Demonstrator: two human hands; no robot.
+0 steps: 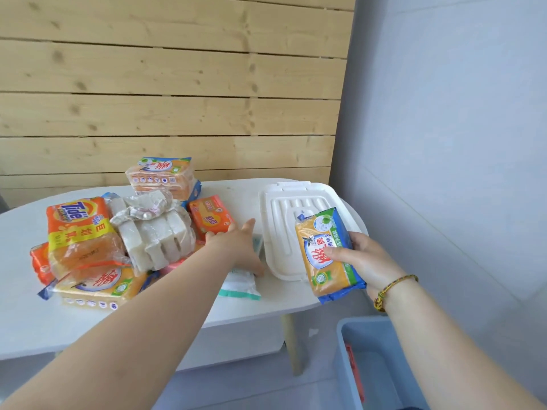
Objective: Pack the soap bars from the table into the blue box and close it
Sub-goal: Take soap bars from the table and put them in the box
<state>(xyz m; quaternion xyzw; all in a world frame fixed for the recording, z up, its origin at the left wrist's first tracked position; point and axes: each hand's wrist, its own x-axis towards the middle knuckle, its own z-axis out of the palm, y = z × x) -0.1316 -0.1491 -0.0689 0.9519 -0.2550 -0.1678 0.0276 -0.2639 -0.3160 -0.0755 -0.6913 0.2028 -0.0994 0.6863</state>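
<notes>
The right hand (359,258) is closed around a soap bar (328,255) in a glossy yellow, blue and green plastic wrapper, thumb across the printed face and fingers behind it. The bar is a flat oblong, held tilted above the near right edge of the surface (23,232), partly over a white lid (284,220). A braided bracelet (390,291) circles that wrist.

The left hand (236,247) is spread flat, palm down, fingers fairly open, resting on a small pack (241,284) in soft white wrap with pale green ends. I cannot tell whether it grips the pack or only presses on it.

The lid is hard moulded plastic, rectangular with rounded corners and raised ribs, lying flat just right of the left hand. Left of that hand lies a heap of soap: an orange Tide pack (77,229) in crinkled film, a clear bag of chalky white blocks (154,232), an orange bar (210,216), and yellow multipacks at the back (161,176) and front (97,287).

The surface is smooth, white and oval. Behind it runs a wall of knotty pale planks (165,84). The blue box (352,362) stands open on the floor at lower right, with something red lying inside.
</notes>
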